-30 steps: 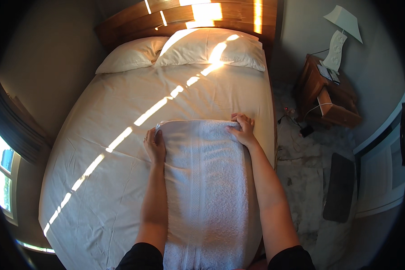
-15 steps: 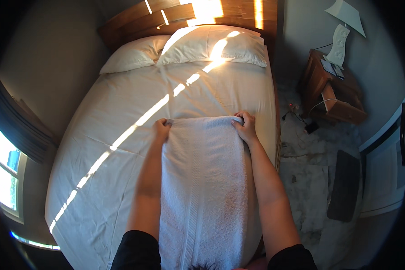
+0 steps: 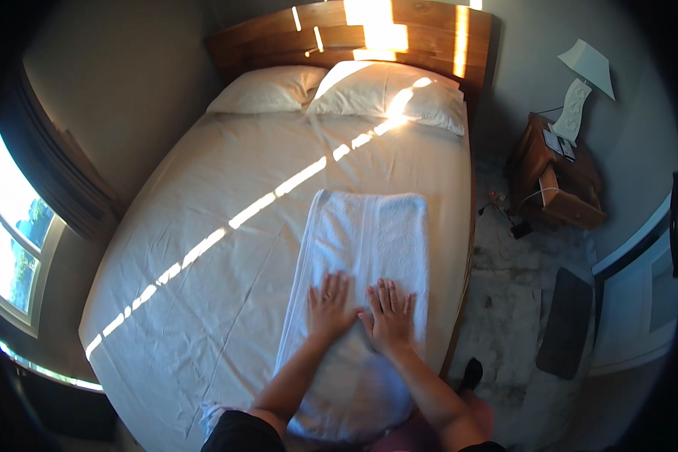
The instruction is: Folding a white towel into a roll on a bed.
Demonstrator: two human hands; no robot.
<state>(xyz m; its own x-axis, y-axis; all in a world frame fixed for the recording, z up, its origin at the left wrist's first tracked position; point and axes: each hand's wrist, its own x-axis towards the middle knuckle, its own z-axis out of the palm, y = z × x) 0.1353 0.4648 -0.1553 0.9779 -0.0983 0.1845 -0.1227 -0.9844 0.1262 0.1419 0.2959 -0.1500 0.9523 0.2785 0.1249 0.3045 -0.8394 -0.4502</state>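
My left hand (image 3: 328, 309) and right hand (image 3: 391, 320) lie flat, spread — gripping nothing — on the white towel (image 3: 369, 237) atop the bed (image 3: 196, 301).

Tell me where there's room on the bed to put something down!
There's bare sheet left of the towel, and more between the towel and the pillows. It's crowded at the towel's middle, where the left hand and right hand lie flat.

2 hands (image 3: 328, 310), at least 1 towel (image 3: 369, 230), 2 pillows (image 3: 388, 94), 1 lamp (image 3: 570, 113), 1 nightstand (image 3: 531, 154)
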